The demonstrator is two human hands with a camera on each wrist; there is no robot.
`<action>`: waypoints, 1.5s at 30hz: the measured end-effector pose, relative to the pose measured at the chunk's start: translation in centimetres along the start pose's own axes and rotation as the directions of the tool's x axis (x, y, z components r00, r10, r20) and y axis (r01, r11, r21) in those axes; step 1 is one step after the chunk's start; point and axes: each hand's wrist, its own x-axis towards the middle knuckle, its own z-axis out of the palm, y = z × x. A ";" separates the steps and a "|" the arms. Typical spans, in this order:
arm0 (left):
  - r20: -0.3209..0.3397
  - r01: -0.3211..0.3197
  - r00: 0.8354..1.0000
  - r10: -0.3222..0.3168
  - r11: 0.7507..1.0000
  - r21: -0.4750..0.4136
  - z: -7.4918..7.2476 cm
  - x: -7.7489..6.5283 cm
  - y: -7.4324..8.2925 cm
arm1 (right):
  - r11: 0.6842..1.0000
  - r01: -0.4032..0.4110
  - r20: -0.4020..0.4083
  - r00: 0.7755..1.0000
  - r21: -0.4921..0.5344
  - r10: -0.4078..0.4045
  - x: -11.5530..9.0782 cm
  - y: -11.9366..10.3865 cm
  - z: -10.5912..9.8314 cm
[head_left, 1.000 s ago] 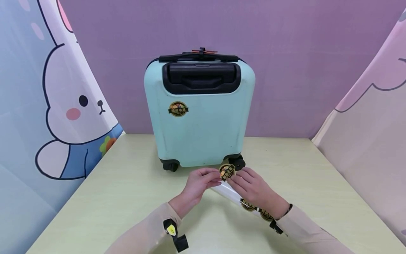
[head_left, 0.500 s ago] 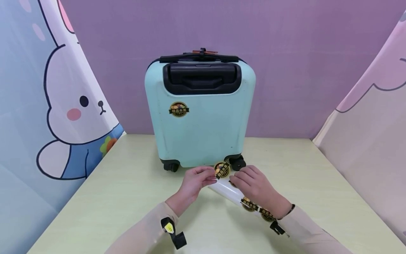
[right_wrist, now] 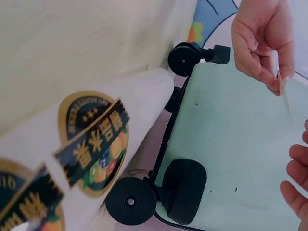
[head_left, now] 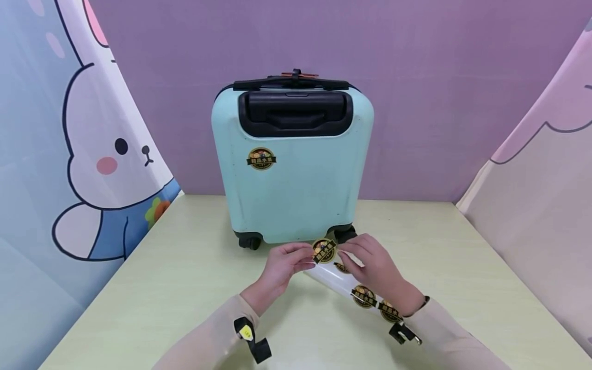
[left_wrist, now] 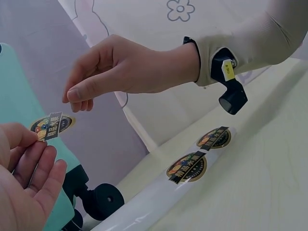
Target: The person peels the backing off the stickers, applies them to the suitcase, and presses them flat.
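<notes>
My left hand (head_left: 284, 267) pinches a round black-and-gold sticker (head_left: 325, 251) with a fruit picture by its left edge, between thumb and fingers. My right hand (head_left: 375, 264) is just right of the sticker, fingers loosely bent; the left wrist view shows a gap between this hand (left_wrist: 120, 67) and the sticker (left_wrist: 54, 126). Beneath both hands lies a rolled white sticker sheet (head_left: 328, 278) bearing several matching stickers. Behind the hands a mint-green suitcase (head_left: 296, 190) stands upright, a sticker (head_left: 261, 159) of the same kind on its upper left.
The suitcase rests on black caster wheels (head_left: 250, 241) on a pale table (head_left: 162, 288). A purple backdrop (head_left: 416, 103) hangs behind it. Cloths with cartoon prints, including a rabbit (head_left: 111, 149), line both sides.
The right fingers have drawn away from the sticker and opened a little. The sticker has shifted slightly left with my left hand. The suitcase stands as before.
</notes>
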 end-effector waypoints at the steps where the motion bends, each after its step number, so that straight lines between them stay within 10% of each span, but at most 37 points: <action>1: 0.001 -0.001 1.000 0.001 1.000 0.006 0.0 0.0 0.0 | 1.000 -0.023 0.000 1.000 0.014 0.023 0.0 0.0 0.0; 14: 0.039 -0.038 0.999 0.035 0.997 0.064 -0.1 0.1 0.3 | 0.915 -0.345 0.045 0.938 0.210 0.344 -0.2 -0.7 0.3; 22: 0.057 -0.060 0.997 0.055 0.994 0.092 -0.2 0.1 0.3 | 0.740 -0.613 0.188 0.790 0.277 0.584 0.3 -1.5 0.0; 30: 0.060 -0.067 0.996 0.060 0.990 0.121 -0.4 0.2 0.3 | 0.445 -0.799 0.402 0.593 0.405 0.698 0.3 -1.6 0.1; 45: 0.036 -0.051 0.998 0.047 0.991 0.123 -0.7 0.3 0.8 | 0.292 -0.839 0.473 0.509 0.459 0.719 0.4 -1.4 0.7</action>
